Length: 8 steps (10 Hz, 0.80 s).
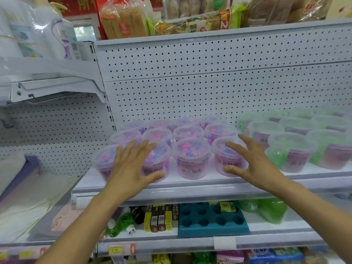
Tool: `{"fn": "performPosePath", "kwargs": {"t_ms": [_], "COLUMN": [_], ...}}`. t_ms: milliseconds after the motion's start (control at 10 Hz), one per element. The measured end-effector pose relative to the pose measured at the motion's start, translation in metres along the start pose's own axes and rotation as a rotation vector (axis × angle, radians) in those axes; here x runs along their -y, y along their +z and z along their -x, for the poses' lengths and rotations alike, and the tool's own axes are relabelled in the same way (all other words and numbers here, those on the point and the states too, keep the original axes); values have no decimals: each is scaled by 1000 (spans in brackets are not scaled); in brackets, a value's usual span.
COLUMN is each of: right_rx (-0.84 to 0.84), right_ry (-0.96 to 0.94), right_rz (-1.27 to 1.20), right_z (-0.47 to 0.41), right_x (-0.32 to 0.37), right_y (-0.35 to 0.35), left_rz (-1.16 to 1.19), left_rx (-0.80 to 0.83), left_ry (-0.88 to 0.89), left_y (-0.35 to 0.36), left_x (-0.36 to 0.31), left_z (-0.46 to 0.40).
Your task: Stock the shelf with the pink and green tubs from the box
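The pink tubs (191, 159) were clear plastic pots with snap lids, full of pink and blue beads, each with a purple label band printed in black characters. They stood in rows on the white shelf (190, 189), packed lid to lid, the front row at the shelf's edge. To their right, on the same shelf, stood the green tubs (291, 151), the same pots with green beads and the same purple bands, set apart from the pink block by a narrow gap.

My left hand (131, 168) lay with fingers straight and spread over the two leftmost front pink tubs, the thumb along the front of the second one; it gripped nothing. My right hand (253, 161) was also spread flat, fingers reaching over the lid of the rightmost front pink tub and the thumb touching its label side, palm beside the gap before the green ones. Two front tubs stood uncovered between my hands.

Behind the tubs rose a white pegboard back panel (209, 73). The shelf above carried bagged bread and snacks (123, 18). Below, a lower shelf held a teal tray with round holes (211, 220), small yellow and brown boxes (158, 218) and a green bag (270, 208). At left, a neighbouring bay held white packs (38, 35) up high and folded cloth (28, 197) lower down.
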State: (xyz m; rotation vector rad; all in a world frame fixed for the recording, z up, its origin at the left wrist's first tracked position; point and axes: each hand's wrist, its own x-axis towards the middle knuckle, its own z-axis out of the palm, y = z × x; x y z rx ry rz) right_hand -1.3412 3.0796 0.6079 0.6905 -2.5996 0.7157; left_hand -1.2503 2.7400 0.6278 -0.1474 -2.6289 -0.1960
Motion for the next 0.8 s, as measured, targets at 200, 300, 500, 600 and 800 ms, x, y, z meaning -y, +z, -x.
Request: {"fn": "performPosePath", "kwargs": {"t_ms": [200,300,500,600,800], "right_rx": [-85,-74,-85,-48,170], "right_ry": [-35,-37,-44,-50,63], "right_rz": [40,57,200,281,426], "right_z": [-8,-7,-9,-10,-8], "right_x": [2,2,1,5,28], "right_y": [14,13,14,11,-10], "left_rz": [-31,-65,-82,-89,-177], "left_rx": [51,54,25,6,107], "left_ry": [34,5,151,133,89], "left_y": [25,26,36,40,25], "left_x": [-15,-21,-78,-87,-99], "left_z": [-16,-17,-33,-35,-31]}}
